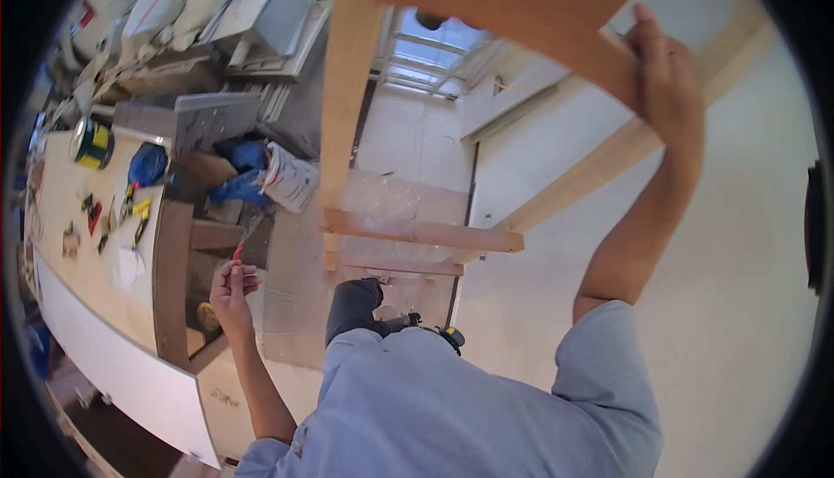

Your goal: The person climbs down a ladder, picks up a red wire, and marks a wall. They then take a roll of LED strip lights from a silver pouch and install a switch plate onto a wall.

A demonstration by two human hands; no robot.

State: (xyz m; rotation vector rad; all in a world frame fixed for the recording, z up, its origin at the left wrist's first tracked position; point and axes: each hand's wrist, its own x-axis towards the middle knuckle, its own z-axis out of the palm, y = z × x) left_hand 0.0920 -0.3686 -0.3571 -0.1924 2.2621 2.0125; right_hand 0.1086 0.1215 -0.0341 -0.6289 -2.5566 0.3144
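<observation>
My left hand (233, 292) is closed on a thin red object (237, 252), held upright between thumb and fingers at the left, beside the workbench. At the upper right, my right hand (667, 79) grips the edge of a wide brown wooden board (521, 0), its thumb side at the board's corner. This board crosses the top of a wooden frame with long uprights (347, 105) and a lower rung (426, 232). The fingers on the board's far side are partly hidden.
On the workbench (65, 191) at the left are a green-and-yellow can (92, 143), a blue bag (148, 164) and yellow-handled tools (141, 220). A white bucket (288, 178) stands beyond it. Panels and sacks (161, 9) are piled at the upper left.
</observation>
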